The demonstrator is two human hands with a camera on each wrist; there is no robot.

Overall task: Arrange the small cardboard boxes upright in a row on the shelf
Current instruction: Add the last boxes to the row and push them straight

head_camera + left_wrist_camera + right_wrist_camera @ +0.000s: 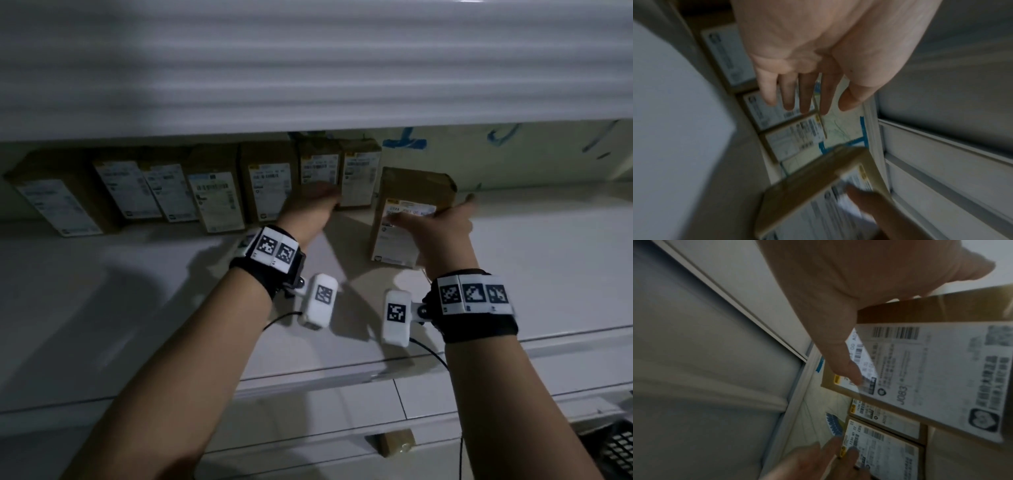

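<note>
Several brown cardboard boxes with white labels [219, 198] stand upright in a row along the back of the white shelf [548, 246]. My left hand [318, 200] reaches to the right end of that row, fingers straight [803, 97], touching a label there. A larger labelled box [411, 185] stands tilted in front of the row's right end. My right hand [442, 222] grips it, thumb [851, 369] on the label and fingers round its right side. The same box [807, 194] shows blurred in the left wrist view and close up [931, 369] in the right wrist view.
The underside of an upper shelf [308, 68] hangs low over the row. Blue tape marks [404, 142] dot the back wall. Bare shelf extends right of the held box. A small brown box [394, 443] lies on a lower level, and a dark basket [616, 452] sits at bottom right.
</note>
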